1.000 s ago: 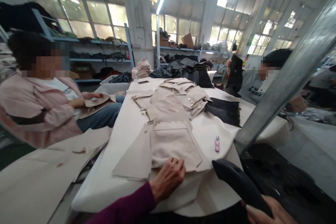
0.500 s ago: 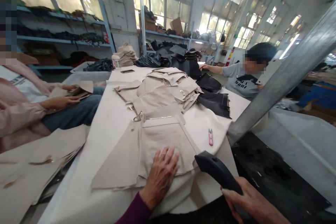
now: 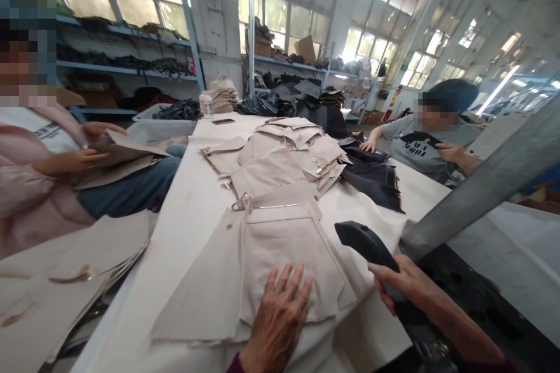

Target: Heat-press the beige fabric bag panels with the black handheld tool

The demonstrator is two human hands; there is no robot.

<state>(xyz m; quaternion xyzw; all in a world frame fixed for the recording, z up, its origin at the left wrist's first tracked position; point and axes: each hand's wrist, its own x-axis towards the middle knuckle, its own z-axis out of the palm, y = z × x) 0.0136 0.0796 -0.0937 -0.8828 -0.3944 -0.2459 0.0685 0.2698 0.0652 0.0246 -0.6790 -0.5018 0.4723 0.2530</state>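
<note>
My left hand [image 3: 280, 315] lies flat with fingers spread on a beige fabric piece [image 3: 284, 245] that has a zipper along its upper edge. At the right, my right hand [image 3: 411, 285] is wrapped round the handle of a black handheld tool [image 3: 367, 242]. The tool's tip hangs beside the piece's right edge, apart from it. Beyond the piece lies a heap of beige pieces [image 3: 271, 166] with metal zipper pulls. Dark fabric pieces [image 3: 371, 178] lie to the right of that heap.
A slanted metal post [image 3: 485, 175] rises at the right. One person [image 3: 39, 157] sits at the left holding beige fabric; another [image 3: 420, 140] sits across at the right. Beige pieces [image 3: 65, 280] are stacked at lower left. A phone [image 3: 223, 121] lies on the far table.
The tool in my right hand has risen and now hides the pink snips. The view has shifted slightly. The person on the right has moved a hand nearer the dark pieces.
</note>
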